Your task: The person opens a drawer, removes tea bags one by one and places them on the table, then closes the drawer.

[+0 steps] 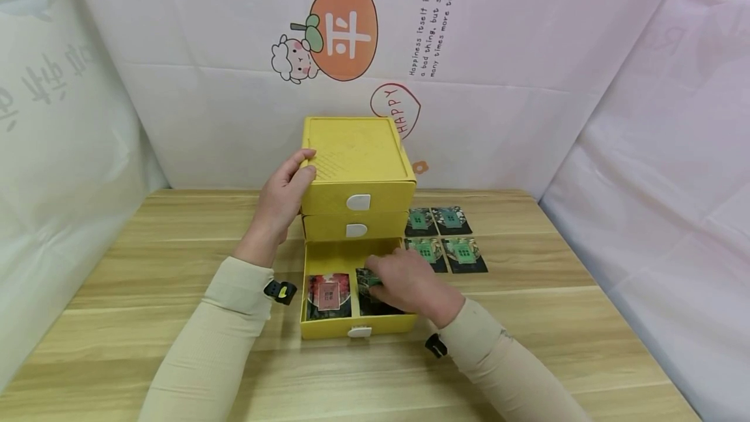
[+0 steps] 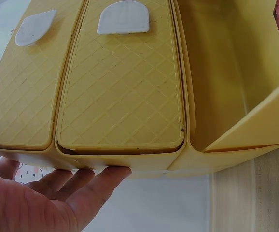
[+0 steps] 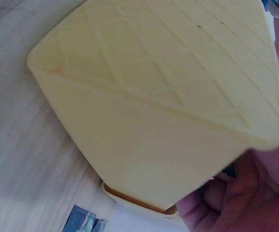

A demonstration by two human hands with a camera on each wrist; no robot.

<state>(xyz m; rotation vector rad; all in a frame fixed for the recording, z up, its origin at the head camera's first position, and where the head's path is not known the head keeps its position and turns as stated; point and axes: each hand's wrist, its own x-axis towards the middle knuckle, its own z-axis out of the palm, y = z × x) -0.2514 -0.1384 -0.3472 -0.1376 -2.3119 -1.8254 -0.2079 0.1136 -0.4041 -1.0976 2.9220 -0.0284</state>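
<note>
A yellow three-drawer box (image 1: pixel 357 148) stands on the table, its bottom drawer (image 1: pixel 381 325) pulled out. My left hand (image 1: pixel 280 197) steadies the box at its upper left edge; in the left wrist view its fingers (image 2: pixel 98 193) lie fairly straight along the side wall. Inside the drawer, my right hand (image 1: pixel 410 282) pinches a dark packet with a green label (image 1: pixel 372 305), partly covered by the fingers. Left of it lies a red and black packet (image 1: pixel 329 296). In the right wrist view the drawer's front (image 3: pixel 163 63) hides most of the grip.
Several dark packets with green labels (image 1: pixel 463 254) lie in two rows on the wooden table (image 1: pixel 527 318), right of the box. The upper two drawers, with white tabs (image 1: pixel 359 202), are closed. A printed white cloth (image 1: pixel 492 129) hangs behind.
</note>
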